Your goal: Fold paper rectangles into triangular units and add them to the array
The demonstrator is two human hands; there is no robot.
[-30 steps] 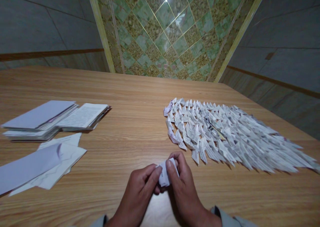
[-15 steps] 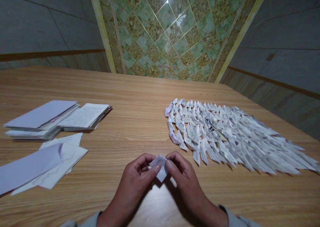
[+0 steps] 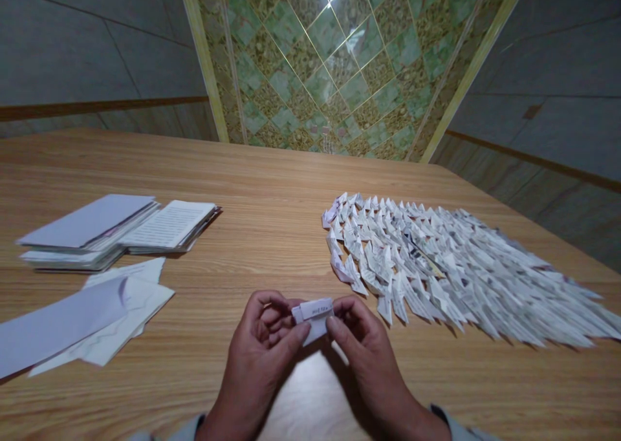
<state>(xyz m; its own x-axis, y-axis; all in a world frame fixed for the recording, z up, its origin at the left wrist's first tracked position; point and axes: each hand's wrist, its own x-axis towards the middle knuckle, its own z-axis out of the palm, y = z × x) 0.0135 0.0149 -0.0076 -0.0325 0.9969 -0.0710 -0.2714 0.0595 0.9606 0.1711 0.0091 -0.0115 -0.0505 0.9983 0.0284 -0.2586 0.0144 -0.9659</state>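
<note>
Since the left grip (image 3: pixel 262 341) and right grip (image 3: pixel 361 350) are clamped on its two ends, the folded paper (image 3: pixel 313 317) lies crosswise between them, long axis running side to side.

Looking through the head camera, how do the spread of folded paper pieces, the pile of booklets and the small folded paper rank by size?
1. Spread of folded paper pieces
2. Pile of booklets
3. Small folded paper, though it sits nearest the camera, so its true size is less sure.

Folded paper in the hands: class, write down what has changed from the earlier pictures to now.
The folded paper has turned from upright to crosswise, now a flatter band. The left hand and right hand have spread slightly but still hold it. The folded pieces and paper stacks stayed put.
</note>
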